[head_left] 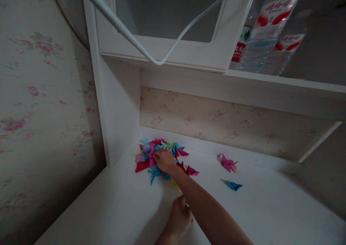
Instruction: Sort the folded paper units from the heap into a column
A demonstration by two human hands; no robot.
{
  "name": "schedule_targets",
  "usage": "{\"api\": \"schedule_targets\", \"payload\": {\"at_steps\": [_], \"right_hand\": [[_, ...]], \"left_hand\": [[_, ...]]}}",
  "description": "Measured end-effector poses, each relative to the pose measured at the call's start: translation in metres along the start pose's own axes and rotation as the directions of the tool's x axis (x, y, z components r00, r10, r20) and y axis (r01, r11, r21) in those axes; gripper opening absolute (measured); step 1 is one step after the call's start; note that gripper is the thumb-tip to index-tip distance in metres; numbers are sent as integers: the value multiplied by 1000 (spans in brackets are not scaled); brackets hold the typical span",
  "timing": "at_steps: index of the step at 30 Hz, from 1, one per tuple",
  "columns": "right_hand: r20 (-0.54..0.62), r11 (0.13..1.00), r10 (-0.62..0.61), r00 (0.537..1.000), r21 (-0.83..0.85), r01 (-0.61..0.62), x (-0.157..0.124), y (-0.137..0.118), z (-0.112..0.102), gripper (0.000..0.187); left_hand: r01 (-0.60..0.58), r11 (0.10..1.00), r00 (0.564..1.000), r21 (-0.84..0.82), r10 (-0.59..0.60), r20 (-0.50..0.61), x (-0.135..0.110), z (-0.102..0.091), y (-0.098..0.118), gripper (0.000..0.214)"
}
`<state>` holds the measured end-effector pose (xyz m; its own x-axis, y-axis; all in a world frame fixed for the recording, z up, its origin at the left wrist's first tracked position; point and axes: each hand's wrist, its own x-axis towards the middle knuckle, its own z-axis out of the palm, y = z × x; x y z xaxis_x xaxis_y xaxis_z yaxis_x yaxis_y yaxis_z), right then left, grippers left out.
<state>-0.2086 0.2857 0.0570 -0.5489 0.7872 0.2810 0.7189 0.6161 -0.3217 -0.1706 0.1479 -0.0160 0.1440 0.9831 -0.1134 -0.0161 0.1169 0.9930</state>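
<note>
A heap of folded paper cranes (143,165) in red, blue, pink, green and purple lies in the back left corner of the white desktop. My right hand (164,161) reaches into this heap, its fingers closed at a magenta paper crane (151,160). Nearer to me, below the right forearm, my left hand (180,215) is curled closed just above the desktop. What its fingers hold, if anything, is hidden. Apart from the heap, on the right, lie a pink paper crane (229,163) and a blue paper crane (234,185).
A white cable (159,62) hangs in a loop in front of the upper cabinet (162,45). Plastic bottles (266,36) stand on the open shelf at upper right. The desktop (121,201) meets a side panel (119,104) on the left.
</note>
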Motion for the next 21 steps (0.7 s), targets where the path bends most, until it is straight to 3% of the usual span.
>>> {"api": "schedule_targets", "payload": {"at_steps": [4, 6, 7, 9, 11, 16, 21], "right_hand": [[-128, 992, -21, 991, 124, 38, -24, 9, -27, 26], [-178, 960, 44, 983, 278, 7, -49, 21, -37, 28], [-179, 914, 104, 978, 404, -24, -65, 29, -40, 29], [-139, 737, 250, 958, 669, -95, -101, 47, -44, 29], [-98, 574, 349, 932, 809, -130, -140, 65, -47, 28], [12, 371, 460, 888, 906, -205, -228, 92, -59, 29], [86, 131, 506, 858, 976, -175, -271, 99, -59, 29]], "left_hand": [[-57, 995, 998, 76, 60, -36, 3, 1, -2, 20], [-29, 997, 998, 78, 33, -46, 5, 0, -4, 22], [-19, 996, 998, 83, 23, -50, 6, 0, -4, 24], [-28, 996, 997, 88, 33, -63, 8, -1, -5, 27], [-41, 996, 995, 77, 48, -93, 11, -2, -6, 30], [-57, 998, 993, 28, 60, -97, 9, -4, -7, 36], [-106, 991, 994, 81, 109, -27, 0, 11, 0, 41]]}}
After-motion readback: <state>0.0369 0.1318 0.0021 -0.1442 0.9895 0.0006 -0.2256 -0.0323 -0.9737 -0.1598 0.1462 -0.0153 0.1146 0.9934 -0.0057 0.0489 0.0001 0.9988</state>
